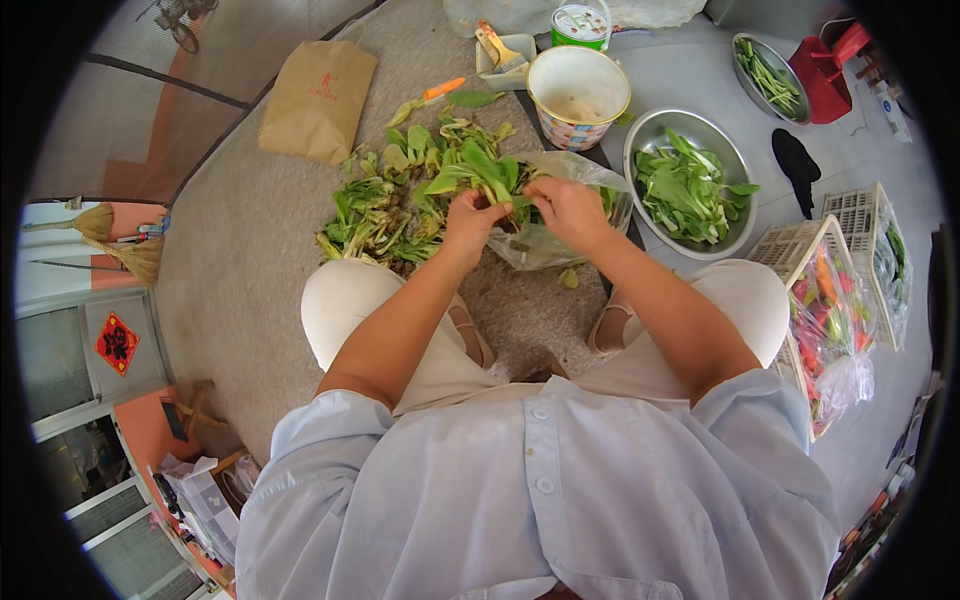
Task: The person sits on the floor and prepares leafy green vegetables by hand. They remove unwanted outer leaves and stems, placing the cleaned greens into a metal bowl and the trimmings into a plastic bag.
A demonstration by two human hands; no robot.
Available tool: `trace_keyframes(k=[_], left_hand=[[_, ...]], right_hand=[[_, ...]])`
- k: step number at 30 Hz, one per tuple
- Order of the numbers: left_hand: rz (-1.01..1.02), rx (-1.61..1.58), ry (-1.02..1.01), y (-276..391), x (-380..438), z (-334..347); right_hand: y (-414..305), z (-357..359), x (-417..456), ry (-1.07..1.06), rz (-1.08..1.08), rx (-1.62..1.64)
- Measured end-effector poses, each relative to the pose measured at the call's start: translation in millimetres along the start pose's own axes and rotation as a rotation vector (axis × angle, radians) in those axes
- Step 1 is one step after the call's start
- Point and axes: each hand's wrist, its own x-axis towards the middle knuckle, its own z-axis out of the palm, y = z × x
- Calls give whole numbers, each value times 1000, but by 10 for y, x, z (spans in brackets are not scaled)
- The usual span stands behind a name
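A leafy green vegetable plant [484, 172] is held up in front of me, its stem end between my two hands. My left hand [474, 225] is closed around its lower part. My right hand [570, 214] pinches at the stalks from the other side. Under the right hand lies a clear plastic bag [551, 251] with more greens inside. To the left, a heap of leaves and root ends [371, 221] covers the ground. A steel bowl [634, 187] at the right holds loose green leaves [686, 191].
Beyond the hands stand a white-lined bucket [577, 90], a tray with a brush [506, 64] and a green-and-white tub [579, 26]. A brown paper bag [319, 97] lies far left. Plastic crates [795, 251] with bagged vegetables [832, 322] stand at right, near a black cloth item [795, 165].
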Motion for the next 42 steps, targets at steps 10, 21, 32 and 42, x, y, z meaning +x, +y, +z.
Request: trace_keyframes(k=[10,21,32,42], left_hand=[[-10,-52,-183,-18,-110,162],[-179,-483,-174,-41,89,-132],[24,118,-293,102,-103,101],[-116,-237,-232,10,-17,152]], right_hand=[[-25,-26,63,31,196,588],[-212,-271,-126,63,4,971],[21,-175,-24,-133,435,770],[134,-31,-80,45,589,1100]])
